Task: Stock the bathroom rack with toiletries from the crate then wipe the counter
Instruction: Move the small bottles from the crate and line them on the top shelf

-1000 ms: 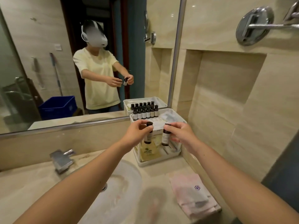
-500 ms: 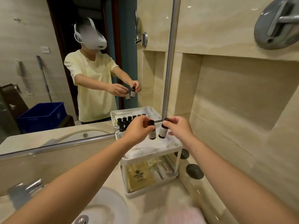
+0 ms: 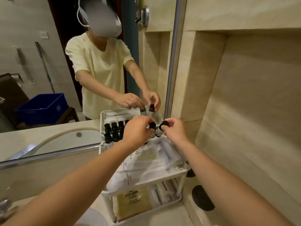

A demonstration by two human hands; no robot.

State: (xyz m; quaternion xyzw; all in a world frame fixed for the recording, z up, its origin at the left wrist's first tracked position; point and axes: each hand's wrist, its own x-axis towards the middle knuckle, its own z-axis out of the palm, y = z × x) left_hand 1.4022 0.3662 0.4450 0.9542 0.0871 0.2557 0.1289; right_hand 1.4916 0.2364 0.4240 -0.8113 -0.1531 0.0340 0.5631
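Stocking step: left hand [image 3: 138, 131] and right hand [image 3: 175, 130] each pinch a small black-capped bottle [image 3: 152, 128] above the white plastic two-tier rack [image 3: 146, 181]; next, lower them beside the standing row.

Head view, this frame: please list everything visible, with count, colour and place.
rack: one, white, two tiers, counter corner by the mirror.
small bottles: several, black caps, top tier rear left.
sachets: a pile, white, top tier.
packet: one, tan, lower tier.
mirror: one, wall behind.
crate: one, blue, seen as a reflection.
left hand: grip on one black-capped bottle.
right hand: grip on another bottle.
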